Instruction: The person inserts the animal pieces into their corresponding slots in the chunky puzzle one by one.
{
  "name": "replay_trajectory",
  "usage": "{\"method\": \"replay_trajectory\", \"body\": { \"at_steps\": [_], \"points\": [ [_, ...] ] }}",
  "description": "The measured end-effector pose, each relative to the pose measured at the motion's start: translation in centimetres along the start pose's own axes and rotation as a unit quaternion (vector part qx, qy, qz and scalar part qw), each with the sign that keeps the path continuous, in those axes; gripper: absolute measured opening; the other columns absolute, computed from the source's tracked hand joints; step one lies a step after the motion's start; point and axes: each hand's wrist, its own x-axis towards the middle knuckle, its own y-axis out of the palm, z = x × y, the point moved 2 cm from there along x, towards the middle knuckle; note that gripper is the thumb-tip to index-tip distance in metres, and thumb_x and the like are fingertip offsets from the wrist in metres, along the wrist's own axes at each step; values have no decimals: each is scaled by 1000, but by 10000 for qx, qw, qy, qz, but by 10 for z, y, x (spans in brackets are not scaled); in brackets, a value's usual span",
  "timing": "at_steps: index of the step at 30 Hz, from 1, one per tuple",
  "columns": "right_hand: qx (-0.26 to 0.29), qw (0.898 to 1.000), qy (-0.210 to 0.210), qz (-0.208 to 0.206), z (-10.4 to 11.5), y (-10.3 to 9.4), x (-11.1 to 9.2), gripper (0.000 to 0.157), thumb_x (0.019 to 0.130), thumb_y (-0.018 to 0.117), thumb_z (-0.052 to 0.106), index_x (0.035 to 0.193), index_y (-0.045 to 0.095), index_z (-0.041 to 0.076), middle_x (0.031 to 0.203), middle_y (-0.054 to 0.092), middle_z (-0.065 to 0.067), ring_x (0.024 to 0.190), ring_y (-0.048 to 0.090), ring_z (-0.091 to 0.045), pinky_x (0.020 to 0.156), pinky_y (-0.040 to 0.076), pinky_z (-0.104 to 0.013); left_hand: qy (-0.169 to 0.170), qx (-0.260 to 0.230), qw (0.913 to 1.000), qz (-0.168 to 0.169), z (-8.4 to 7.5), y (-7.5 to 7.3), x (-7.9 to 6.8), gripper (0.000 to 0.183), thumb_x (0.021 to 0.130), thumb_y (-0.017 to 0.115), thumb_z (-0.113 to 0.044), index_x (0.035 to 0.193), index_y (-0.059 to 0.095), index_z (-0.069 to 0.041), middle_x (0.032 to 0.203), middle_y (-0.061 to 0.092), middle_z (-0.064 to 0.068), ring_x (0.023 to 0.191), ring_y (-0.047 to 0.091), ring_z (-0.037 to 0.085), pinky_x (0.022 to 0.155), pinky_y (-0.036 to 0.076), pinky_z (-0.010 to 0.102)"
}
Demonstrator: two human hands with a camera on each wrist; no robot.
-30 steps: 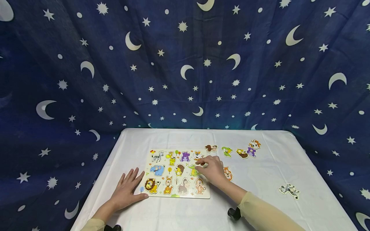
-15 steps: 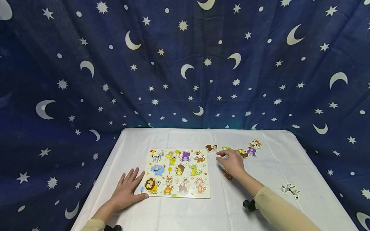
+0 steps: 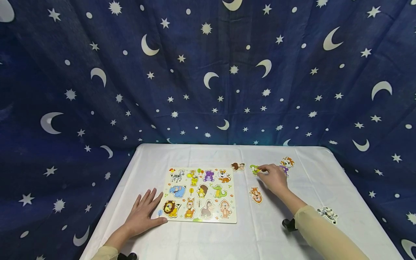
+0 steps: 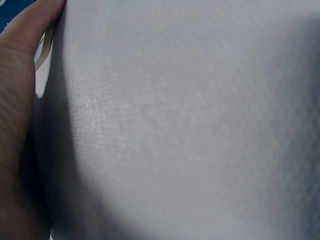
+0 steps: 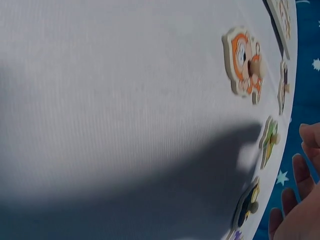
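Note:
My left hand lies spread on the table, its thumb at the lower left corner of the animal puzzle board. In the left wrist view, the thumb meets the board's edge. My right hand hovers at the loose knobbed pieces with nothing in its grasp. Its fingertips overlap the crocodile piece in the head view. In the right wrist view the fingers are apart from that crocodile piece. A hedgehog piece lies close by, hidden under the hand in the head view.
An orange monkey piece lies right of the board, and a brown piece lies beyond its far right corner. Tiger and purple hippo pieces lie farther right. My right sleeve partly covers a zebra piece.
My right hand has moved from over the board's right side to the loose pieces on the right, uncovering the monkey piece and covering the hedgehog. The left hand stays still.

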Motion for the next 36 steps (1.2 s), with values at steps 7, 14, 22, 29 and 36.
{"method": "replay_trajectory", "body": {
  "at_steps": [7, 14, 22, 29, 36],
  "points": [
    [-217, 9996, -51, 154, -9, 2, 9, 29, 90, 72, 23, 116, 77, 9, 112, 70, -16, 112, 52, -41, 97, 36, -60, -17, -11, 10000, 9, 0, 1, 0, 104, 78, 72, -74, 159, 41, -16, 167, 24, 16, 154, 14, 40, 122, 2, 62],
    [-449, 9986, -145, 253, -16, 3, 17, 27, 92, 74, 26, 114, 78, 13, 109, 70, -13, 109, 54, -39, 93, 35, -63, -34, -30, 10000, 27, -1, 0, 0, 104, 77, 72, -73, 159, 41, -16, 168, 24, 15, 154, 14, 40, 122, 2, 62],
    [-668, 9973, -220, 226, -21, 9, 24, 23, 89, 79, 32, 108, 81, 17, 106, 72, -8, 109, 54, -38, 87, 35, -60, -56, 50, 10000, 62, 1, 2, 1, 105, 77, 71, -75, 159, 40, -18, 168, 23, 14, 155, 13, 38, 123, 2, 61],
    [-709, 9968, -233, 288, -23, 12, 29, 22, 89, 79, 34, 105, 82, 19, 109, 72, -9, 110, 53, -39, 87, 36, -61, -46, 57, 10000, 62, 2, 2, 0, 105, 77, 71, -75, 159, 40, -18, 168, 23, 14, 155, 13, 38, 123, 2, 61],
    [-676, 9968, -305, 312, -22, 13, 32, 19, 89, 79, 31, 102, 82, 18, 107, 71, -10, 112, 52, -41, 92, 34, -64, -57, 23, 10000, 75, 1, 1, 1, 104, 78, 71, -75, 159, 40, -18, 168, 22, 14, 155, 13, 38, 123, 1, 61]
  ]
}}
